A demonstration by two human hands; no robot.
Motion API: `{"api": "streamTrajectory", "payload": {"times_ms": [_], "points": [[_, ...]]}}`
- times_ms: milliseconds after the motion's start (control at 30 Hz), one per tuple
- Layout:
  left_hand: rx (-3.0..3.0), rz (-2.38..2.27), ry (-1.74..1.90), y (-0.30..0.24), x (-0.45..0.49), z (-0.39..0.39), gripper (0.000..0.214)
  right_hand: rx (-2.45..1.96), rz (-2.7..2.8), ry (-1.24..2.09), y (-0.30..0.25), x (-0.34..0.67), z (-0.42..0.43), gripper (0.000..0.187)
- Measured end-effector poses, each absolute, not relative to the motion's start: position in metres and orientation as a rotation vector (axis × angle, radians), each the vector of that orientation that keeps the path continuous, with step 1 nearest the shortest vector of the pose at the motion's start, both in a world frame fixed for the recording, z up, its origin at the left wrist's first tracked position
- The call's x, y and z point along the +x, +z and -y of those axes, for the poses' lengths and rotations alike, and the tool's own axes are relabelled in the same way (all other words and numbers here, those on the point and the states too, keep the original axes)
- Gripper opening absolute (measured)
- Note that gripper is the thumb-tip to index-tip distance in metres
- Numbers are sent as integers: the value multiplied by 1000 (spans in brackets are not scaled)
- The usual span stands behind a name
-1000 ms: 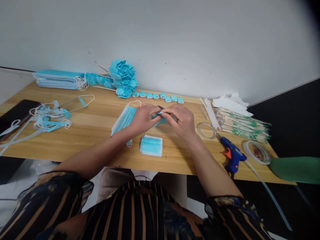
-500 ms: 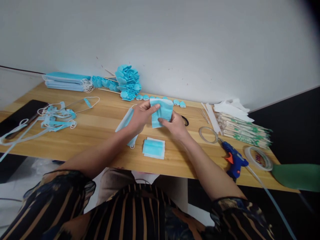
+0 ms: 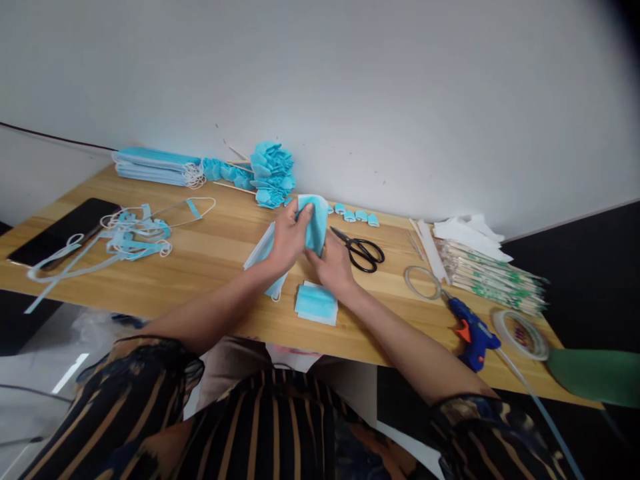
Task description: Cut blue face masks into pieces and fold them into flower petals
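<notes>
Between my two hands, above the middle of the table, is a blue piece of face mask (image 3: 316, 223) with a white edge, bent into a curve. My left hand (image 3: 291, 235) pinches its left side with the thumb on the front. My right hand (image 3: 334, 263) grips its lower right part; some of its fingers are hidden. Below them lie blue and white mask pieces (image 3: 317, 303), one on another. A whole face mask (image 3: 260, 245) lies partly under my left forearm. Black-handled scissors (image 3: 363, 253) rest just right of my right hand.
Stacked masks (image 3: 157, 167) and blue fabric flowers (image 3: 273, 170) stand along the wall. Small folded blue pieces (image 3: 349, 215) lie in front. Cut ear loops (image 3: 135, 233) and a phone (image 3: 60, 230) are left; a glue gun (image 3: 473, 333), tape roll (image 3: 521, 335) and wrapped sticks (image 3: 493, 277) are right.
The mask piece has gone from nearly flat to curved and turned more edge-on. My right hand has shifted left and lower, and the scissors now show fully. The view has moved slightly.
</notes>
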State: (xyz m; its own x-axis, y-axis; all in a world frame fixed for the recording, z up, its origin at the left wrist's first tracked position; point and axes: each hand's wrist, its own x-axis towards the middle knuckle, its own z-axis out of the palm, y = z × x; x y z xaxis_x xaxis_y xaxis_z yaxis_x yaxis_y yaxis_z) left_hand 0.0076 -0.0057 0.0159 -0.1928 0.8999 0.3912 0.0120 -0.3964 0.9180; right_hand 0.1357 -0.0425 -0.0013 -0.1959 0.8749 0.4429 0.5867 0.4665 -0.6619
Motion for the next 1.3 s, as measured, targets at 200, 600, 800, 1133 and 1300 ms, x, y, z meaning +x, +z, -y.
{"api": "streamTrajectory", "payload": {"times_ms": [200,600,800,1133,1300], "points": [[1509,-1149,1783,25,0,4,36,-1092,1651,987,18,143,52,47],[1481,-1160,1762,22,14,21,46,-1146,1214,545,33,112,29,57],[1476,-1075,1677,22,17,24,51,-1183,1167,448,24,119,18,62],[1400,-1117,1771,16,4,3,44,-1206,933,764,19,147,9,71],[1415,-1127,1725,10,10,10,46,-1165,1257,714,19,125,27,67]]}}
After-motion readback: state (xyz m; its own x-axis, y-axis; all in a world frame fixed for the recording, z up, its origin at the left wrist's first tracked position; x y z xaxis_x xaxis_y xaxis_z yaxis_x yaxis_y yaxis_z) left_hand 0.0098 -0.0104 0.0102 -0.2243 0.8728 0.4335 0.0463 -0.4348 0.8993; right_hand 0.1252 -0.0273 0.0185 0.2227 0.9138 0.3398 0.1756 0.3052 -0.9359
